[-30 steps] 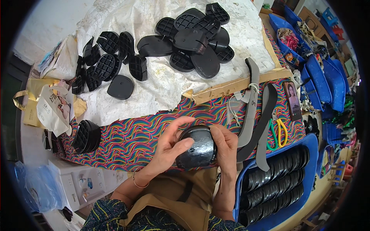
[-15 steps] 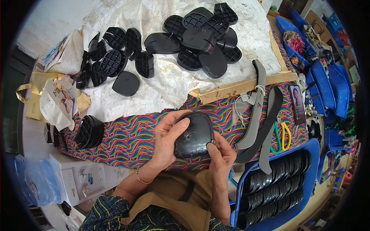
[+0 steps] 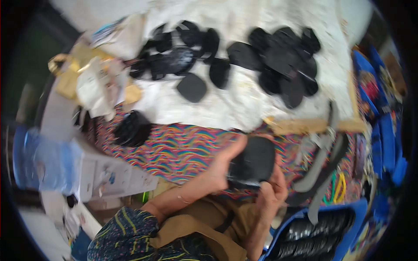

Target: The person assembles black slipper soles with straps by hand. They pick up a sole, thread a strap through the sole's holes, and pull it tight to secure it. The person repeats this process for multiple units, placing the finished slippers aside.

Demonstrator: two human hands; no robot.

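Both hands grip one black shoe heel in front of my body, over the patterned cloth. Its flat, dull face is turned up, with a glossy edge along the near side. My left hand wraps its left side, thumb by the far edge. My right hand pinches the near right corner. The fingers beneath are hidden, and the picture is blurred. Beyond on the white sheet lie a heap of black heels at right and more heels at left. A single heel lies flat nearer me.
Stacked heels stand on the cloth at left, by paper bags. To the right lie long grey and black curved strips, scissors with green and yellow handles, and a blue crate holding rows of black pieces.
The view has swung left, so everything appears farther right. The heel in my hands has turned from its glossy side to its dull face; both hands still hold it.
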